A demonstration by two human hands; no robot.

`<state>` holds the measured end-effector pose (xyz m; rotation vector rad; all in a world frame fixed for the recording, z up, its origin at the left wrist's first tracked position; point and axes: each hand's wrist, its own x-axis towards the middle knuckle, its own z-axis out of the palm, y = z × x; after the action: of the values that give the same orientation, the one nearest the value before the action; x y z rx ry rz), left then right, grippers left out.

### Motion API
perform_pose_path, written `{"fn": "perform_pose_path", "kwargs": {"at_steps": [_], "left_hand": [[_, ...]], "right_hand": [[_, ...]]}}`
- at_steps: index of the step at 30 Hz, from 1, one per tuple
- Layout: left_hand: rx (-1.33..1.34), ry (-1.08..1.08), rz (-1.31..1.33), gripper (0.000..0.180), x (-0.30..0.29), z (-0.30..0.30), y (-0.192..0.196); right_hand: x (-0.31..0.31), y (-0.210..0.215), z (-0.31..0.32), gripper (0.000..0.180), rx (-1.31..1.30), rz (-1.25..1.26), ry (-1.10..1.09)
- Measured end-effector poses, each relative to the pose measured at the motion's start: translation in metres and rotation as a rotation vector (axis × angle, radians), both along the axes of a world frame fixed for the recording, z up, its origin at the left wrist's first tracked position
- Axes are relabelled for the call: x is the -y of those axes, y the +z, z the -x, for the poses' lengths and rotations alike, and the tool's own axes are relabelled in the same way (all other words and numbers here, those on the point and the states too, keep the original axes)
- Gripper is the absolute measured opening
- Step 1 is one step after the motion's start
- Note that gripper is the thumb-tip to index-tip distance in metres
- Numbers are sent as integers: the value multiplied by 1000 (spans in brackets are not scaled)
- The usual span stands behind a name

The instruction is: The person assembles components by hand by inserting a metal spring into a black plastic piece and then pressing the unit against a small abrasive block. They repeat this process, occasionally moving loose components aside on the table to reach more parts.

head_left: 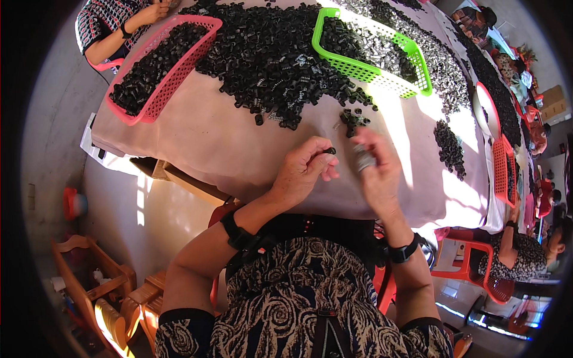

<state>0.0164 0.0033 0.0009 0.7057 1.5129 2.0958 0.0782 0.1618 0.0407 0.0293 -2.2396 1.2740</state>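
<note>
My left hand [303,169] pinches a small black plastic piece [330,151] between thumb and fingertips, just above the near part of the cloth-covered table. Beside it on the right, my right hand [378,173] is curled and smeared by motion. Something silvery grey [363,157] shows at its fingers, too blurred to name. A little cluster of black pieces [353,119] lies just beyond the hands. Farther off spreads a large heap of black plastic pieces [250,56], with several small metal springs [303,61] scattered over it.
A pink basket [170,98] of black pieces stands at the left, a green basket [374,74] at the far middle. A smaller heap [449,149] and a red basket [502,173] are at the right. Other people sit around the table; one person's hand [156,11] is at the far left.
</note>
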Motion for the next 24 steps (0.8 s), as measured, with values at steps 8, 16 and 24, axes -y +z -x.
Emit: {"fn": "perform_pose_path", "kwargs": {"at_steps": [8,16,24], "left_hand": [[25,-22,-27,16,-1,3,1],[-90,45,-4,13,0,2,1],[-67,26,-5,12,0,1,5]], "right_hand": [[-74,5,2,20,268,51,-124],[-57,3,10,25,277,-354,-16],[-48,-1,16,29,309,-238,-25]]}}
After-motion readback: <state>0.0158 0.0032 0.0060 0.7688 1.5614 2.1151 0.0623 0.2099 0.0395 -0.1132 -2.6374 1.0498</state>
